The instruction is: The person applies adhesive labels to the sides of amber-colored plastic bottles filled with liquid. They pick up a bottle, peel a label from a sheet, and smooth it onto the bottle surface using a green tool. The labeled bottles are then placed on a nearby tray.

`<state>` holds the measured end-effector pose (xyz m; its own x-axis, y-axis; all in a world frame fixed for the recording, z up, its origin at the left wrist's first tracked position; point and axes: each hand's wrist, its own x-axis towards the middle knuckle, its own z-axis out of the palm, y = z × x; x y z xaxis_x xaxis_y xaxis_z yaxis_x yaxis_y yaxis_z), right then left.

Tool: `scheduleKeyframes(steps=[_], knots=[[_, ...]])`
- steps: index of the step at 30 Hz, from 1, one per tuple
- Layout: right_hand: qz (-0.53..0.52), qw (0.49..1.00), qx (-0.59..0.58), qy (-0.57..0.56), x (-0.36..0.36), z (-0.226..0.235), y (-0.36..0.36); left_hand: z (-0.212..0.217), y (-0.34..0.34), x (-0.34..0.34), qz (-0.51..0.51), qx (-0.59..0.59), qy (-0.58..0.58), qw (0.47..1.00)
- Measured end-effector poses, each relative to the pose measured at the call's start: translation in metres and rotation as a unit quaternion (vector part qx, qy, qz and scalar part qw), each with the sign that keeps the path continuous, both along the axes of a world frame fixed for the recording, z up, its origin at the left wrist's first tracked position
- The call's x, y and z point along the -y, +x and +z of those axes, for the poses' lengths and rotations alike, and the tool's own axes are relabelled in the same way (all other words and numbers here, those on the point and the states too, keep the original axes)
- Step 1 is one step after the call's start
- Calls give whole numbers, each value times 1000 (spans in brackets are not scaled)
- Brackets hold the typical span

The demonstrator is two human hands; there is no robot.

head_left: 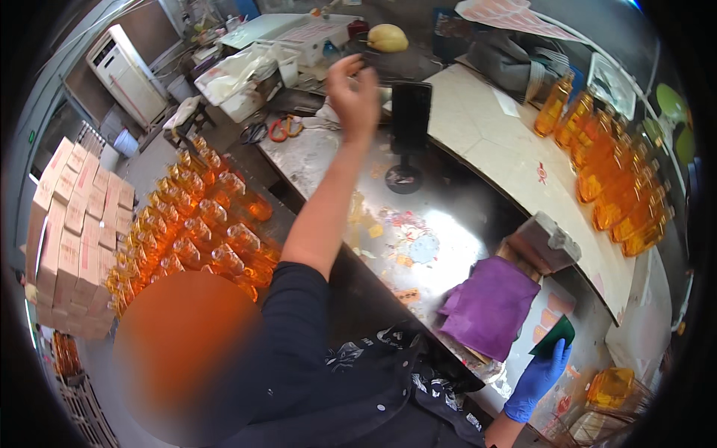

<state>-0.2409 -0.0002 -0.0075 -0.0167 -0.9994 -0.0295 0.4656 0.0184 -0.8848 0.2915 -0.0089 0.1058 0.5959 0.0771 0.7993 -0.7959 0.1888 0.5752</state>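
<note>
Steel worktable [455, 224] spans mid-frame. Left hand [354, 93], bare, raised at upper centre, fingers loosely curled, nothing visibly held; black stand [410, 119] lies just right of it, upright. Right hand [538, 379], blue-gloved, lower right, pinches a dark green card [554, 336].

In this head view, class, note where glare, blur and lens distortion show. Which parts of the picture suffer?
Head view: bright glare washes out the metal table; the raised left hand is slightly motion-blurred, the gloved right hand sharper; the white counter edge bows toward the rim; a dark vignette rings the frame; an orange patch at lower left is fully blurred.
</note>
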Motion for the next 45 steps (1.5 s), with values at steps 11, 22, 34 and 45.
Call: scheduleKeyframes(steps=[11, 22, 34, 45], knots=[[210, 964, 139, 87, -12, 1, 1, -71, -61, -200, 205, 20, 191, 960], [175, 975, 115, 77, -19, 29, -59, -114, -10, -378, 293, 32, 592, 750], [-52, 720, -672, -168, 14, -53, -89, -16, -68, -284, -55, -21, 383, 922], [6, 650, -757, 65, 67, -46, -73, 47, -187, -83, -438, 27, 288, 851]])
